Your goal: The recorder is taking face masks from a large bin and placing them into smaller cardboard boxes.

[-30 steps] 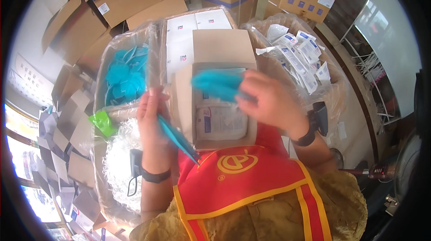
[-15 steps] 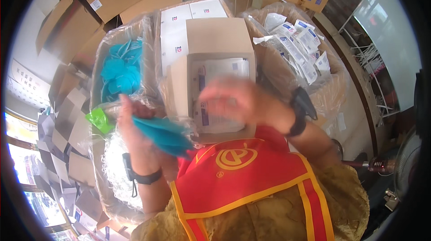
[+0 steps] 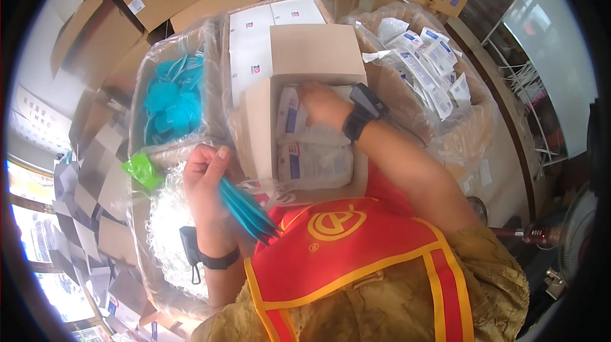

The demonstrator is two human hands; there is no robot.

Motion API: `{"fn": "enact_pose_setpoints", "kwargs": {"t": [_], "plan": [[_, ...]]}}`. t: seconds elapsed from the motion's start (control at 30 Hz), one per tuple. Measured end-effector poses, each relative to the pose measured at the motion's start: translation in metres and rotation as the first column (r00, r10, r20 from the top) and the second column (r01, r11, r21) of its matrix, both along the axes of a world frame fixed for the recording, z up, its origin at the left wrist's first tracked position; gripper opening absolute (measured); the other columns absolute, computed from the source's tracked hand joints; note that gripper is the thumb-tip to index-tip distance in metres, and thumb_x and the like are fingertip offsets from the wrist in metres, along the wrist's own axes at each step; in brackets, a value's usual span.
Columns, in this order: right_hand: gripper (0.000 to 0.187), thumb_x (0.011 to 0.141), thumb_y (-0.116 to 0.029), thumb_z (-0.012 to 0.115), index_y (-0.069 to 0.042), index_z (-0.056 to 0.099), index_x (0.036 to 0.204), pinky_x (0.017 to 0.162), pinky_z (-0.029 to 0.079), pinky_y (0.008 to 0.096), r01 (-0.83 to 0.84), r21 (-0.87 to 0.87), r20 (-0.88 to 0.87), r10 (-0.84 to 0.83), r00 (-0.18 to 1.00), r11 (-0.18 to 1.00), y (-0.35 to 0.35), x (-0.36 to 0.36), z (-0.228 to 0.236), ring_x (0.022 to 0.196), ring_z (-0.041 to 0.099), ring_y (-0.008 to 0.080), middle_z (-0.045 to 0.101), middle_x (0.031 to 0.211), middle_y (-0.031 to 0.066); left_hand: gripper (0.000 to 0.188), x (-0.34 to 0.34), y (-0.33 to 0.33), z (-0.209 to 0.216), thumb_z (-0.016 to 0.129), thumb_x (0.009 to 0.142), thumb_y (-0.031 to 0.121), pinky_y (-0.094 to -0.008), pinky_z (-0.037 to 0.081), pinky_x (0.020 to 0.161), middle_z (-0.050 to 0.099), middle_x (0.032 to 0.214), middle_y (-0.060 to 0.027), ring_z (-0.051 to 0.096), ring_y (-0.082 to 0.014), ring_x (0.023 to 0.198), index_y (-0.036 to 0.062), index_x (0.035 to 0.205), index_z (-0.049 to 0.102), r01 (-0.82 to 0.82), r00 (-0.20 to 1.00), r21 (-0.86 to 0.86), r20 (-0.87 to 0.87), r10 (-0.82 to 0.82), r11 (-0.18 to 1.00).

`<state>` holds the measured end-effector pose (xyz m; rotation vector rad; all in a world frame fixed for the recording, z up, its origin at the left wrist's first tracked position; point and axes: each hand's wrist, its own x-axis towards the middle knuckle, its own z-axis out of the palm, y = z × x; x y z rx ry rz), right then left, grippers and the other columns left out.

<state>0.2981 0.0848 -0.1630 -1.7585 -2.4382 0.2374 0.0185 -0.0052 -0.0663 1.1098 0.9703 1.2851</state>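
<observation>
- Pinching a bunch of teal sheets (image 3: 247, 208), the left hand (image 3: 207, 173) is curled closed with its thumb uppermost.
- The sheets slant from that hand down and to the right, their far ends against the red apron (image 3: 356, 246).
- The right hand (image 3: 326, 107) reaches inside the box (image 3: 257, 141), over the upper packet (image 3: 290, 118); its fingertips are partly hidden, so I cannot tell whether it grips anything.
- A lower packet (image 3: 318, 165) lies flat in the box, nearer the apron than the right hand.
- Loose teal pieces (image 3: 172, 106) lie in a lined carton (image 3: 215, 81) beyond the left hand.
</observation>
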Motion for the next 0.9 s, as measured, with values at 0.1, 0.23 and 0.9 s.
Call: {"fn": "enact_pose_setpoints", "kwargs": {"t": [0.1, 0.23, 0.9], "plan": [[0.059, 0.056, -0.012, 0.085, -0.002, 0.061, 0.109, 0.099, 0.04, 0.0442, 0.029, -0.015, -0.103, -0.031, 0.994, 0.999, -0.006, 0.002, 0.004, 0.119, 0.047, 0.0324, 0.054, 0.118, 0.0151, 0.02, 0.011, -0.002, 0.003, 0.065, 0.09, 0.014, -0.0219, 0.033, 0.038, 0.051, 0.057, -0.002, 0.042, -0.0085, 0.041, 0.0079, 0.077, 0.051, 0.052, 0.998, 0.005, 0.035, -0.052, 0.999], [0.052, 0.061, -0.009, 0.081, -0.004, 0.061, 0.109, 0.096, 0.041, 0.0462, 0.063, 0.088, -0.126, -0.052, 0.991, 0.994, -0.016, -0.004, -0.002, 0.115, 0.05, 0.0326, 0.055, 0.116, 0.015, 0.021, 0.014, 0.0, -0.003, 0.065, 0.09, 0.014, -0.022, 0.033, 0.038, 0.05, 0.055, -0.0022, 0.042, -0.0085, 0.041, 0.0079, 0.077, 0.051, 0.078, 0.997, 0.011, 0.006, -0.078, 0.997], [0.056, 0.061, -0.013, 0.083, -0.004, 0.06, 0.112, 0.095, 0.041, 0.0461, 0.017, 0.071, -0.333, 0.008, 0.943, 0.997, -0.048, -0.012, -0.033, 0.108, 0.053, 0.0369, 0.057, 0.111, 0.0139, 0.022, 0.021, -0.01, -0.001, 0.063, 0.092, 0.012, -0.0211, 0.028, 0.039, 0.049, 0.053, -0.001, 0.039, -0.0065, 0.041, 0.007, 0.075, 0.05, 0.063, 0.995, -0.001, -0.078, -0.063, 0.998]]}}
